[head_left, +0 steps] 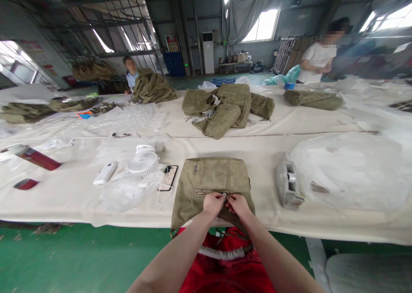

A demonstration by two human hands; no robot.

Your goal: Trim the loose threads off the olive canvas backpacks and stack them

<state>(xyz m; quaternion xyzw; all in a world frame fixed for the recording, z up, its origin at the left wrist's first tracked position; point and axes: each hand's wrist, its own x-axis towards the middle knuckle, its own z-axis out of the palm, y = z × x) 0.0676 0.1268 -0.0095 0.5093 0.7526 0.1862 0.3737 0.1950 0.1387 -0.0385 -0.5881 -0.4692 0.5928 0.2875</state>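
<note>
Olive bag, label illegible: left hand and right hand pinch whitish scrap.

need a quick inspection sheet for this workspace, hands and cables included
Surface: pale-covered table, slightly wrinkled
Work items: olive bag at the near edge, partly overhanging; similar bags piled farther back
Clutter: fan, phone and red flask to its left; tape dispenser and clear plastic to its right
Hands: left hand and right hand together by the zip pocket; anything pinched is too small to identify
Cables: thin white cord near the fan, ends untraceable
Surroundings: green floor; two people, in white and light blue, beyond
</note>
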